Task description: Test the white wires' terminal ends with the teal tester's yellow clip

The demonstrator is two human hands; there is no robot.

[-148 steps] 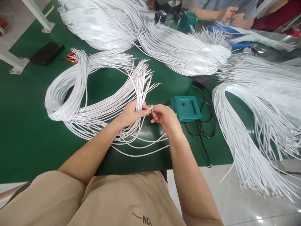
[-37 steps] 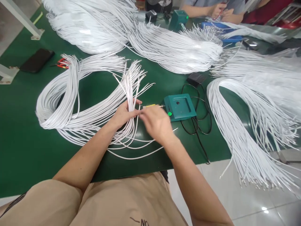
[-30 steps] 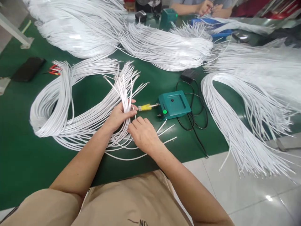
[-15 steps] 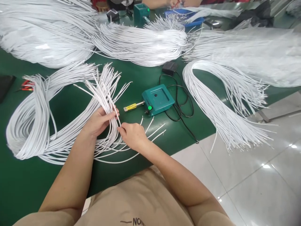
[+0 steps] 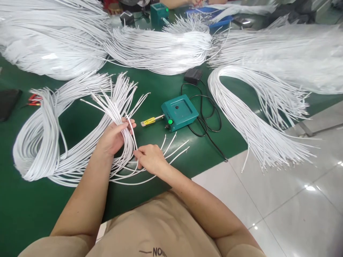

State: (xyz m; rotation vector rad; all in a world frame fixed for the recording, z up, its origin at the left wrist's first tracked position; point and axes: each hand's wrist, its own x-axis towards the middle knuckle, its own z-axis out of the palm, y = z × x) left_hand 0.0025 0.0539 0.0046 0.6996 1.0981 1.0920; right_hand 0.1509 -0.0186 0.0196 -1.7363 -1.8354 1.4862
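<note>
While left hand [image 5: 114,137] clamps white cable bundle [image 5: 129,141], right hand [image 5: 150,157] pinches single cable [image 5: 134,138]

Bundle's held over the desk [image 5: 152,84], left grip closed round it, thumb across. Right grip closed on one strand, just below. Loose ends [image 5: 177,149] lie beside right hand, near green box [image 5: 180,112]. Risk: slack left grip could let strands fan out and tangle with those ends.

Cables [image 5: 129,142] partly hide the left hand [image 5: 113,138] (the left edge crops a dark slab [image 5: 8,103]).
</note>
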